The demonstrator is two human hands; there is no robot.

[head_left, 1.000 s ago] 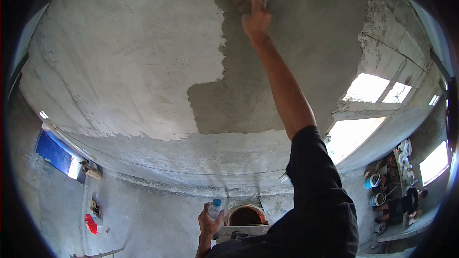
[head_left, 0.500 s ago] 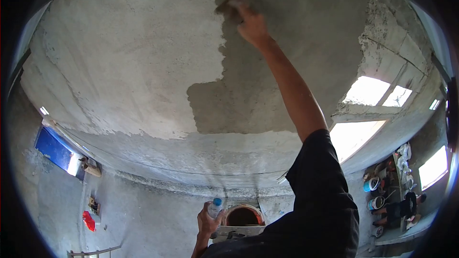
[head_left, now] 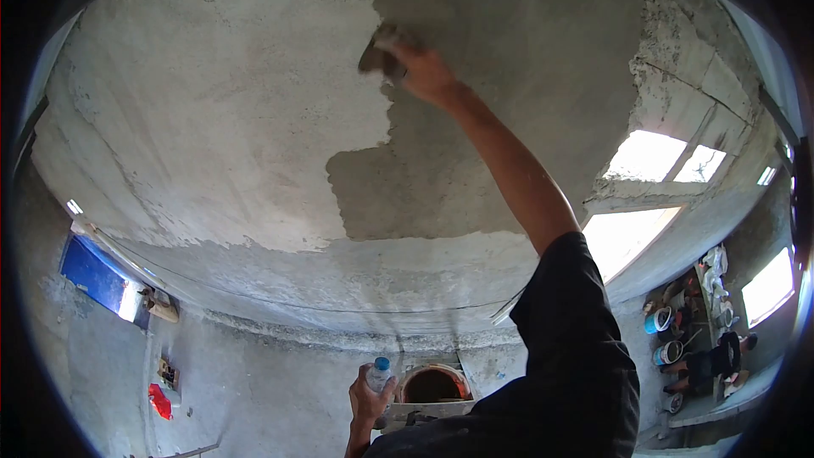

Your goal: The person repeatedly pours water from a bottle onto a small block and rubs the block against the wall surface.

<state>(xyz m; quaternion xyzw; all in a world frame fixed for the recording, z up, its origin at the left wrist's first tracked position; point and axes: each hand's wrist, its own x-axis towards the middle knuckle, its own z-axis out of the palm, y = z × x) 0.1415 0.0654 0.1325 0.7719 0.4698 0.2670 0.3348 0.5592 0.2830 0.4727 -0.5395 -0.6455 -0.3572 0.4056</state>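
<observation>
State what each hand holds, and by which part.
Right hand grips a dark pad by its near edge; left hand wraps a plastic bottle below its cap.

- blue panel [head_left: 91, 276]: on the left wall, bright strip at its right edge.
- red object [head_left: 160, 401]: on the same wall, below the panel.
- round opening [head_left: 435, 384]: orange rim, bottom centre.
- window openings [head_left: 649, 155]: bright, on the right.
- bare blocks [head_left: 704, 93]: upper right, rough mortar joints.
- buckets [head_left: 660, 320]: lower right, beside a person in dark clothes [head_left: 708, 366].
</observation>
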